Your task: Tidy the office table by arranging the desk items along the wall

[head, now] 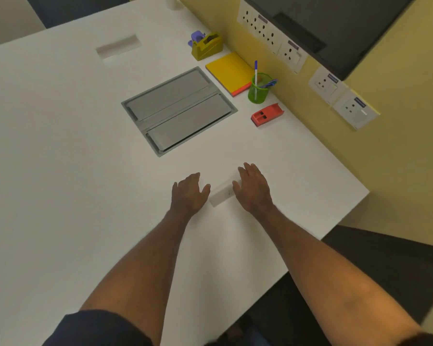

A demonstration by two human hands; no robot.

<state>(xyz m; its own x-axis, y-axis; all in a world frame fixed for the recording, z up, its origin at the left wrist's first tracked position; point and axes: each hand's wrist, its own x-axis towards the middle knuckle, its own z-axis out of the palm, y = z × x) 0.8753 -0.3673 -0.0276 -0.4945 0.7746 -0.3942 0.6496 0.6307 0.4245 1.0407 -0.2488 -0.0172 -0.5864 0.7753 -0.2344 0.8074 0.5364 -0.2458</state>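
Note:
A small white box-like item lies on the white table between my hands. My left hand rests flat just left of it, fingers straight. My right hand lies flat on its right side, thumb touching it. Along the yellow wall stand a purple stapler, an olive tape dispenser, a yellow notepad, a green mesh pen cup with pens, and a red punch.
A grey cable hatch is set into the table's middle, and a small cut-out lies further back. Wall sockets line the wall under a dark screen. The table's right edge drops to a dark floor.

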